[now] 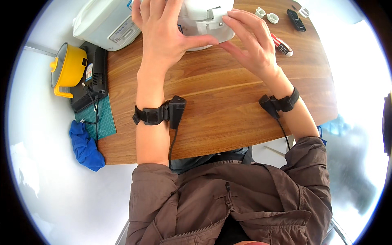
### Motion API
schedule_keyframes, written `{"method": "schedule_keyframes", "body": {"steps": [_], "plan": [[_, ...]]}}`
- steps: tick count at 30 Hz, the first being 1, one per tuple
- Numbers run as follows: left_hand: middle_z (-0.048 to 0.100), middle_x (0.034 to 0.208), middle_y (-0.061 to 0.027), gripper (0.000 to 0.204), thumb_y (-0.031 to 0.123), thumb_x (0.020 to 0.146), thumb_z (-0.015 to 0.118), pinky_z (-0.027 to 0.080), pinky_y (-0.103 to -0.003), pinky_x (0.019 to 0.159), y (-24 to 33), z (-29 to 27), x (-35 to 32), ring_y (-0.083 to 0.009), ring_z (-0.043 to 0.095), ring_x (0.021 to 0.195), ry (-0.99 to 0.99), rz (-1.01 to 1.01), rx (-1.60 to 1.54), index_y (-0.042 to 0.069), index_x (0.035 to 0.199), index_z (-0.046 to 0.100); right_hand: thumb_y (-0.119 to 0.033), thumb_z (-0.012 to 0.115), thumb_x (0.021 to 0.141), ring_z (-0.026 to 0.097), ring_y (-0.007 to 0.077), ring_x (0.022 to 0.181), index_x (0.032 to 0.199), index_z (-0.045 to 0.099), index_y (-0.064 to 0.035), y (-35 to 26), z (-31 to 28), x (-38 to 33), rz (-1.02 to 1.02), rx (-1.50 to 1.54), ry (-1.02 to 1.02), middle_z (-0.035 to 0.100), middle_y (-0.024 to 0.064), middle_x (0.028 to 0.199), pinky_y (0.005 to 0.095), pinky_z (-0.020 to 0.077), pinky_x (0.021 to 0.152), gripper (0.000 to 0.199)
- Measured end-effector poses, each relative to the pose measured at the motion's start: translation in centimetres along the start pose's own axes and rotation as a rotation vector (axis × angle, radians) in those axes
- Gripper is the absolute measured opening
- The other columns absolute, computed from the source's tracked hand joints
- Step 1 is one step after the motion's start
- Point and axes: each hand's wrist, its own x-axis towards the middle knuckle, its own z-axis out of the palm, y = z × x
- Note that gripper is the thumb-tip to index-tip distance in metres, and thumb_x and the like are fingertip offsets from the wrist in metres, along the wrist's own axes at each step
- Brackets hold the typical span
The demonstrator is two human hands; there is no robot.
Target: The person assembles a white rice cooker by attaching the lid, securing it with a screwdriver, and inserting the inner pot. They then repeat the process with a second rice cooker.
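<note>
A white, rounded plastic appliance point(206, 27) stands at the far edge of the view, its top cut off by the frame; its exact kind I cannot tell. In its near side is a small recess with a metal-looking part. My left hand point(161, 34) grips its left side, thumb stretched along the lower front and fingertips partly out of frame. On the right side, my right hand point(255, 45) holds it with fingers bent over the edge and thumb below. The two thumbs nearly meet at the lower front. Each wrist wears a black strap with a cabled box.
A larger white appliance point(108, 24) stands left on the wooden table point(216, 102). Beside it are a yellow pot point(71, 65), a black device point(97, 75), a green mat point(105, 120) and a blue cloth point(86, 147). Rightward lie a red tool point(281, 45), a black piece point(296, 20) and white caps point(272, 18).
</note>
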Motion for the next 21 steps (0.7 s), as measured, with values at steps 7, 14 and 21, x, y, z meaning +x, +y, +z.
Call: {"method": "schedule_keyframes", "body": {"steps": [7, 14, 21], "plan": [[0.057, 0.132, -0.0131, 0.095, 0.074, 0.074, 0.072, 0.026, -0.060, 0.112, 0.1, 0.6, 0.1, -0.0378, 0.049, 0.129, 0.045, -0.009, 0.045, 0.007, 0.139, 0.059, -0.012, 0.094, 0.064, 0.065, 0.0271, 0.116, 0.127, 0.069, -0.0064, 0.7, 1.2, 0.2, -0.074, -0.014, 0.047, 0.064, 0.0074, 0.130, 0.0375, 0.0568, 0.096, 0.068], [0.058, 0.132, -0.0124, 0.080, 0.057, 0.077, 0.080, 0.027, -0.059, 0.112, 0.8, 0.7, 0.4, -0.0375, 0.050, 0.129, 0.107, -0.019, 0.036, 0.008, 0.138, 0.060, -0.012, 0.095, 0.064, 0.066, 0.0255, 0.107, 0.125, 0.072, -0.0112, 1.4, 2.3, -0.1, -0.092, -0.075, 0.106, 0.063, 0.0077, 0.127, 0.0342, 0.0575, 0.089, 0.066], [0.056, 0.133, -0.0126, 0.079, 0.040, 0.072, 0.085, 0.028, -0.059, 0.112, 1.1, 0.8, 0.4, -0.0381, 0.049, 0.130, 0.126, -0.020, -0.014, 0.009, 0.140, 0.058, -0.010, 0.094, 0.066, 0.066, 0.0204, 0.094, 0.118, 0.074, -0.0128, 1.5, 2.4, 0.8, -0.026, -0.018, 0.178, 0.065, 0.0075, 0.114, 0.0306, 0.0569, 0.074, 0.056]]}}
